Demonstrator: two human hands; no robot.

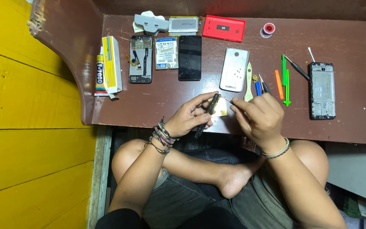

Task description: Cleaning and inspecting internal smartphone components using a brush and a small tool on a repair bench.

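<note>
While both hands (229, 112) work a gold part (220, 108), table edge (234, 135) lies close.

Dark beaded bracelets, pale wristband, grey shorts, bare feet.

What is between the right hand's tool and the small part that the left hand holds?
Nothing visible. The right hand holds a thin tool whose tip already reaches the dark narrow part pinched in the left hand, above a yellowish piece.

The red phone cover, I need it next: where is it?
In the head view, the red phone cover lies at the table's far edge, slightly right of centre, between a flat battery and a small red tape roll.
</note>
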